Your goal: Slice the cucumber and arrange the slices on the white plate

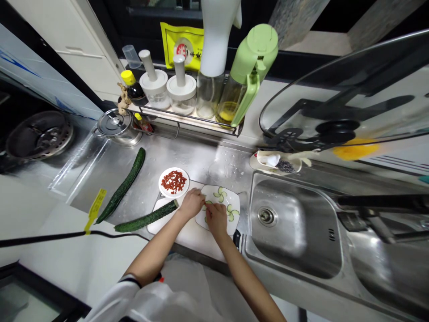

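Observation:
My left hand (192,202) and my right hand (216,218) meet over the left side of a white squarish plate (236,227). Both sets of fingers are pinched close together, and whatever they hold is too small to make out. Thin green-edged cucumber slices (220,194) lie on the plate in curved, petal-like groups, some partly covered by my hands. Just behind my left hand stands a small round white plate (161,185) of small dark-red pieces (173,182). A cut cucumber (147,217) rests with its cut end on the white cutting board (164,226), beside my left wrist.
Another cucumber (125,188) lies farther left on the steel counter. A knife handle (237,238) shows between the plate and the sink (288,223). Behind are a lidded pot (117,127), a rack (201,120) of jars and bottles, and a large glass lid (335,103).

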`<state>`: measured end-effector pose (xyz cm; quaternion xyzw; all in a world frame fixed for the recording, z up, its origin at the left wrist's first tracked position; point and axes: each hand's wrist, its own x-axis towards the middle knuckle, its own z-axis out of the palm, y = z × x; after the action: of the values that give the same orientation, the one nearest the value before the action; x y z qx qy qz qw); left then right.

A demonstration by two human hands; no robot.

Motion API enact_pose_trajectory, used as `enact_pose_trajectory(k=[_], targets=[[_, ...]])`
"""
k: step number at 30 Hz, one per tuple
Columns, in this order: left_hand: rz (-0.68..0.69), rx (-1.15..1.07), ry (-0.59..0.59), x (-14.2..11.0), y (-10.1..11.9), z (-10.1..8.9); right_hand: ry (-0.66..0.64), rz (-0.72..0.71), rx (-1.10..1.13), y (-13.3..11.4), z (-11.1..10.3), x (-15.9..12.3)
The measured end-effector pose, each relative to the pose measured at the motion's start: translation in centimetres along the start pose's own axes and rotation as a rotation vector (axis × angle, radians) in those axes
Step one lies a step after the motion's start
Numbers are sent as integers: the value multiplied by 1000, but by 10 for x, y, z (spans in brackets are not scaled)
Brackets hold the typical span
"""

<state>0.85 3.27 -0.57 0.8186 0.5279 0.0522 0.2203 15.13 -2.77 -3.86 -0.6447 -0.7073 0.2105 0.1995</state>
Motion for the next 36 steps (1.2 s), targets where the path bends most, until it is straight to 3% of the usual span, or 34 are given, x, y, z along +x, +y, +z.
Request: enact_pose_trajectory(k=[10, 13, 17, 23, 29, 36], targets=[[-153, -124, 130, -17, -4, -9, 24, -15, 10, 0, -4, -1], [-268, -126, 206, -31, -15, -14, 45, -27, 10, 2, -6, -2], [-534, -42, 330, -49, -35, -23, 49, -35, 16, 4, -6, -6], [-808, 73, 178, -56, -62, -33, 34, -30, 20, 1, -6, -11], [-787, 123, 75, -52, -68, -32, 29, -26, 27, -1, -6, -14], [-704, 78, 89, -52, -70, -32, 28, -24, 42, -1, -8, -15]])
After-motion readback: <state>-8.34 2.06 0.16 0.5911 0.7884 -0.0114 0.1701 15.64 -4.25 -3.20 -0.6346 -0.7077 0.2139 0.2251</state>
